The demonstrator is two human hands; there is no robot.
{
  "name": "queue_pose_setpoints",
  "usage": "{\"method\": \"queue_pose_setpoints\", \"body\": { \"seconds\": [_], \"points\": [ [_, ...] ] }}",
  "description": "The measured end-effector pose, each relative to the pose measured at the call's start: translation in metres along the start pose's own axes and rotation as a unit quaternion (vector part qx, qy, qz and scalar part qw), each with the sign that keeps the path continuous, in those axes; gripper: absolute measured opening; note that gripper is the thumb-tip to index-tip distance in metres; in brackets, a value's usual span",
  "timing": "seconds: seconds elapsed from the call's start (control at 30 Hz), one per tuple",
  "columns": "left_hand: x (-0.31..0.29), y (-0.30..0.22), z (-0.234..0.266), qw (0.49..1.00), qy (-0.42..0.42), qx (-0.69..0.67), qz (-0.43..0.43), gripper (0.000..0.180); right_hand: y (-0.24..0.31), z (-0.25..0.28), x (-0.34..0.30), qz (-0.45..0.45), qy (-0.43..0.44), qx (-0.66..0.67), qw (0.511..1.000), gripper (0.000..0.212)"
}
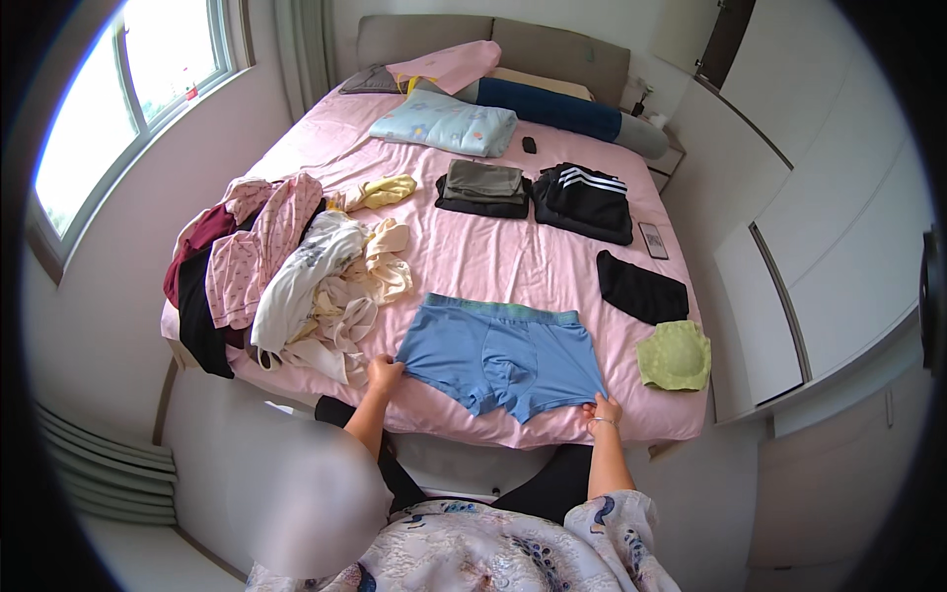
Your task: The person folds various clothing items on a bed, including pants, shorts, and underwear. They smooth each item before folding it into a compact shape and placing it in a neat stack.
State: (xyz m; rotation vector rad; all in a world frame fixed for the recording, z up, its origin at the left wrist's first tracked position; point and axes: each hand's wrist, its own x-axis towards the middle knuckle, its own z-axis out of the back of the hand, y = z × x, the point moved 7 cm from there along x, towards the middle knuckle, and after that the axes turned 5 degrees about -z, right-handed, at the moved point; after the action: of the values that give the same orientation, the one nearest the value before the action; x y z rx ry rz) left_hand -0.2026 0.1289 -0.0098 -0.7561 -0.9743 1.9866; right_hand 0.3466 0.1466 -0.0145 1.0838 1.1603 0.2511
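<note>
The left hand (386, 373) and right hand (602, 409) each pinch a leg-hem corner of the blue boxers (493, 350), which lie spread on the bed (473, 252) between and beyond the fingers, waistband farthest. An uneven pull could skew the cloth; a slipping fingertip could let the hem crumple. Swinging wide, the left fingers might snag the nearby pile (261, 261), the right ones nudge the green bra (674, 355).
</note>
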Motion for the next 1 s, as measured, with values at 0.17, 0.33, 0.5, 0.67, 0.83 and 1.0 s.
{"method": "queue_pose_setpoints", "body": {
  "seconds": [0.17, 0.33, 0.5, 0.67, 0.83, 1.0],
  "points": [
    [-0.031, -0.010, 0.018, 0.989, -0.101, -0.105, 0.012, 0.023, -0.009, 0.027, -0.004, 0.035, -0.029, 0.024, 0.999, 0.017],
    [-0.065, -0.007, 0.010, 0.959, -0.230, -0.117, -0.115, 0.024, -0.015, 0.007, -0.036, 0.167, -0.053, 0.027, 0.984, 0.030],
    [-0.107, -0.023, -0.052, 0.931, -0.036, -0.351, 0.091, 0.019, -0.055, -0.048, -0.073, 0.043, 0.079, -0.101, 0.991, 0.046],
    [-0.075, 0.011, -0.041, 0.875, -0.067, -0.458, 0.145, 0.020, -0.068, -0.043, -0.050, -0.060, 0.098, 0.022, 0.993, 0.039],
    [-0.055, 0.009, 0.006, 0.884, -0.143, -0.428, 0.123, 0.020, -0.060, 0.009, 0.003, -0.059, 0.008, 0.208, 0.976, 0.039],
    [-0.038, -0.030, 0.040, 0.959, -0.236, -0.068, -0.141, 0.023, -0.016, 0.032, -0.013, 0.015, -0.116, 0.159, 0.980, 0.024]
  ]
}}
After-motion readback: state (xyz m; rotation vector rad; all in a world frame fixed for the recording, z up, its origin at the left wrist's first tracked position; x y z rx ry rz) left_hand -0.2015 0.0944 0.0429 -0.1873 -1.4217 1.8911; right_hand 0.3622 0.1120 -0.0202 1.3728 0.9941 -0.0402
